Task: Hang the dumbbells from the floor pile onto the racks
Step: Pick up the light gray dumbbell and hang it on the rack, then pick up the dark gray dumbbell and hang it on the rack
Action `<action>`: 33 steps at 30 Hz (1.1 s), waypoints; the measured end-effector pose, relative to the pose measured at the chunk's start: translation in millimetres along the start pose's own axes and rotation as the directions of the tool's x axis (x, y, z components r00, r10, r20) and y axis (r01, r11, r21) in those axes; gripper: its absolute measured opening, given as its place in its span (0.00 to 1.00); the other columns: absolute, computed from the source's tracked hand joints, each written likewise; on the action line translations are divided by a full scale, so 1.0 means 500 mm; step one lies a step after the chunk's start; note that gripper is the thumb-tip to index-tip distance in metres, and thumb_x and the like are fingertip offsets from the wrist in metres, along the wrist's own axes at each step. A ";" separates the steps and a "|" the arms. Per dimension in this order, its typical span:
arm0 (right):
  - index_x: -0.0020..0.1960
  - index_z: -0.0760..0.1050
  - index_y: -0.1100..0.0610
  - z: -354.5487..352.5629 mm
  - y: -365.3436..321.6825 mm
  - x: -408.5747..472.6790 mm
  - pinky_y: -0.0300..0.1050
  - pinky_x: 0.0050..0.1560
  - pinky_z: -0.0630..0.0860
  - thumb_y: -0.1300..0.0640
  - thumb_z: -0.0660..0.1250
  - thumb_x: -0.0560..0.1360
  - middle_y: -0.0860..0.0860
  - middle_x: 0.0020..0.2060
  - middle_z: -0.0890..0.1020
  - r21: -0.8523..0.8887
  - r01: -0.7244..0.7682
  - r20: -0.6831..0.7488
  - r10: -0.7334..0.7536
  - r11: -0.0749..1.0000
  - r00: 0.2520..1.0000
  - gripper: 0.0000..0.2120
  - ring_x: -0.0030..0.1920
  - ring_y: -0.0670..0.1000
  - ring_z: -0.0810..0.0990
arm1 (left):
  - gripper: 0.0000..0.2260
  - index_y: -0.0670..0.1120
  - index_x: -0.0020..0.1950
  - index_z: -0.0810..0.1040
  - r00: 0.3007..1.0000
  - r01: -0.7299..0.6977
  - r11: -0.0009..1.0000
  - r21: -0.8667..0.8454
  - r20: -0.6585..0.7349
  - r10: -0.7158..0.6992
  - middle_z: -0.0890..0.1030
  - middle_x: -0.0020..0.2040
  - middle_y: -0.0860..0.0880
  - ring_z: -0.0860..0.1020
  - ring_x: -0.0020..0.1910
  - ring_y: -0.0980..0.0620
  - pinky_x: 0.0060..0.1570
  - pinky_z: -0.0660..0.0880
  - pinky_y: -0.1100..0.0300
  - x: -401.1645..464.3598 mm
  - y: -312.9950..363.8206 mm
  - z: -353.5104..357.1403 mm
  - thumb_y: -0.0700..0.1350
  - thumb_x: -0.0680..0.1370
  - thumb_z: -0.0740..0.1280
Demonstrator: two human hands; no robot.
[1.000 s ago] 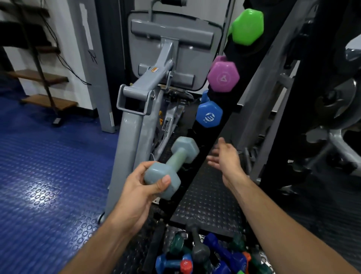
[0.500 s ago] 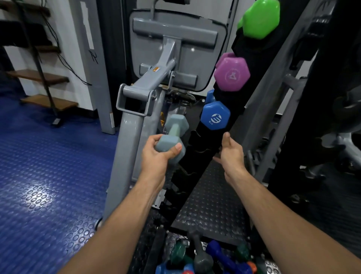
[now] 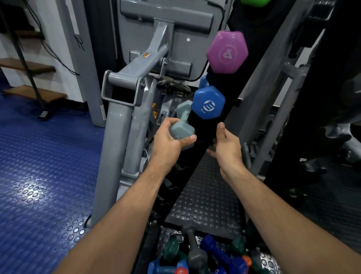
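Note:
My left hand (image 3: 168, 139) grips the near head of a grey-blue dumbbell (image 3: 182, 121), whose far head sits against the left side of the black rack (image 3: 203, 135), just below a blue dumbbell (image 3: 208, 102). A purple dumbbell (image 3: 227, 51) hangs above that, and a green one (image 3: 254, 2) shows at the top edge. My right hand (image 3: 225, 145) is beside the rack's right edge with its fingers loosely out, holding nothing. The floor pile (image 3: 197, 256) of blue, green and dark grey dumbbells lies at the bottom between my forearms.
A grey exercise machine frame (image 3: 121, 121) stands close on the left of the rack. A grey slanted bar (image 3: 273, 109) and dark equipment fill the right. Blue studded flooring (image 3: 43, 176) spreads to the left; a black studded mat (image 3: 207, 203) lies under the rack.
My left hand has carried the grey-blue dumbbell up and right to the rack, under the blue one. My right hand rose to the rack's right edge. The view moved closer.

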State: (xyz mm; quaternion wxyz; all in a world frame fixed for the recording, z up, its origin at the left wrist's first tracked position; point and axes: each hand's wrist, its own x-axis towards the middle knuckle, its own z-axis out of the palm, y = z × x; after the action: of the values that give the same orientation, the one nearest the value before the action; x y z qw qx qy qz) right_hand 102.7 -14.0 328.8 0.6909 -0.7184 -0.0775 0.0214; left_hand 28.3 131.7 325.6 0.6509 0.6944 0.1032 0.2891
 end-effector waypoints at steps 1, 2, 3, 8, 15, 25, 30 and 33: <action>0.66 0.81 0.48 -0.001 0.000 -0.001 0.55 0.54 0.85 0.38 0.56 0.85 0.44 0.52 0.88 -0.002 -0.001 -0.001 0.001 1.000 1.000 0.22 0.54 0.47 0.87 | 0.25 0.51 0.59 0.76 1.000 -0.013 1.000 0.026 0.022 0.012 0.81 0.54 0.51 0.82 0.47 0.55 0.44 0.82 0.60 -0.003 0.001 0.001 0.44 0.67 0.83; 0.66 0.81 0.47 -0.001 0.001 -0.001 0.56 0.54 0.85 0.38 0.56 0.84 0.44 0.52 0.88 -0.003 0.001 0.001 -0.001 1.000 1.000 0.22 0.54 0.48 0.87 | 0.25 0.51 0.60 0.76 0.999 -0.026 0.998 0.055 0.039 0.024 0.80 0.53 0.51 0.81 0.48 0.56 0.45 0.82 0.59 -0.006 0.003 0.003 0.44 0.67 0.83; 0.66 0.81 0.47 -0.003 0.000 -0.002 0.56 0.54 0.85 0.38 0.56 0.85 0.44 0.52 0.88 -0.004 0.005 0.003 -0.005 1.000 1.000 0.22 0.54 0.48 0.87 | 0.25 0.51 0.60 0.75 0.997 -0.045 0.995 0.090 0.064 0.040 0.80 0.53 0.52 0.81 0.48 0.56 0.46 0.83 0.58 -0.008 0.004 0.005 0.44 0.68 0.83; 0.67 0.80 0.47 -0.008 -0.002 -0.002 0.52 0.54 0.84 0.35 0.58 0.83 0.46 0.59 0.86 0.023 -0.021 0.047 0.020 1.000 0.999 0.23 0.62 0.52 0.84 | 0.43 0.49 0.77 0.63 0.980 -0.089 0.967 0.238 0.195 0.042 0.77 0.61 0.57 0.78 0.59 0.56 0.49 0.78 0.71 -0.002 0.008 0.010 0.40 0.68 0.82; 0.74 0.75 0.47 -0.020 0.001 0.008 0.50 0.57 0.83 0.36 0.60 0.82 0.45 0.67 0.82 0.040 -0.054 0.106 0.050 0.998 0.993 0.25 0.68 0.52 0.80 | 0.61 0.52 0.82 0.33 0.960 0.049 0.983 0.178 0.264 -0.095 0.69 0.75 0.50 0.74 0.63 0.61 0.48 0.72 0.77 -0.002 0.001 0.015 0.39 0.70 0.81; 0.78 0.70 0.46 -0.028 0.001 0.004 0.57 0.75 0.71 0.30 0.61 0.76 0.43 0.72 0.77 -0.030 0.004 0.122 -0.001 1.000 0.992 0.34 0.72 0.48 0.76 | 0.53 0.47 0.84 0.45 0.956 0.025 0.991 0.135 0.285 -0.063 0.76 0.65 0.58 0.78 0.61 0.63 0.65 0.75 0.62 -0.019 -0.030 0.012 0.41 0.72 0.80; 0.81 0.64 0.45 -0.032 0.020 -0.024 0.57 0.77 0.66 0.29 0.59 0.77 0.42 0.76 0.72 -0.098 -0.012 0.119 0.024 0.995 0.993 0.36 0.76 0.45 0.70 | 0.33 0.59 0.71 0.64 0.978 -0.012 0.985 0.171 0.207 -0.024 0.78 0.61 0.62 0.77 0.59 0.71 0.63 0.73 0.65 -0.058 -0.067 0.012 0.49 0.73 0.79; 0.81 0.63 0.46 -0.045 0.061 -0.056 0.57 0.75 0.70 0.28 0.60 0.75 0.45 0.75 0.74 -0.146 -0.065 0.093 0.079 0.987 0.993 0.39 0.73 0.47 0.74 | 0.38 0.55 0.80 0.60 0.986 0.042 0.983 0.177 0.152 -0.070 0.72 0.69 0.65 0.69 0.65 0.75 0.66 0.66 0.70 -0.104 -0.093 0.013 0.58 0.75 0.76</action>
State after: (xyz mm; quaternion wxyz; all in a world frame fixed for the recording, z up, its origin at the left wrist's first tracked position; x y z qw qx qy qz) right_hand 80.8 -41.4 297.3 0.6320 -0.7663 -0.0867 0.0762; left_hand 0.4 105.2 267.2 0.6021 0.7658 0.0956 0.2046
